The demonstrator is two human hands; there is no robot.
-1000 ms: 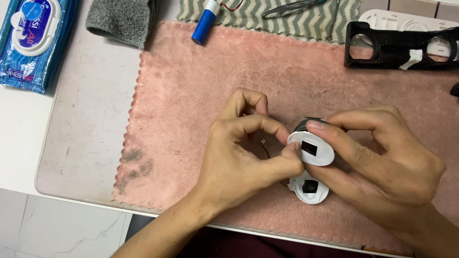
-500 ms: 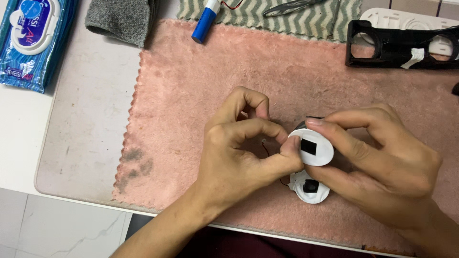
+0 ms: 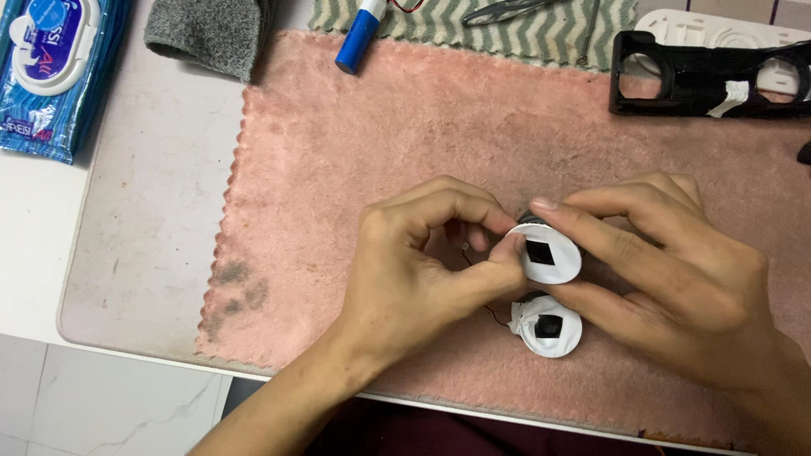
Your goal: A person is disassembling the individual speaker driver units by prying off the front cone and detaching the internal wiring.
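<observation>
On the tabletop [image 3: 144,253], going from the left, we see a blue wipes pack [image 3: 51,72], a grey cloth [image 3: 207,34], a blue marker [image 3: 359,38] and a pink towel [image 3: 473,143]; a striped cloth [image 3: 439,21] and a black frame [image 3: 710,80] lie at the far edge.

Over the towel, our left hand [image 3: 414,279] is curled, wrist low, with thumb and forefinger closed on the left rim of the upper disc [image 3: 545,253], a small white disc with a black square in its middle. Our right hand [image 3: 667,287] comes from the right, its forefinger laid over the top of the same disc and the other fingers bent below it, so both hands pinch it together. The lower disc [image 3: 549,325] rests on the towel, just under the upper one, and no finger grips it.

Thin wires [image 3: 492,314] run near the discs. We judge the risk is here: if we pull the discs apart too strongly, a wire could tear off. The pinch is only at the rim, so the disc could also slip and fall on the towel.
</observation>
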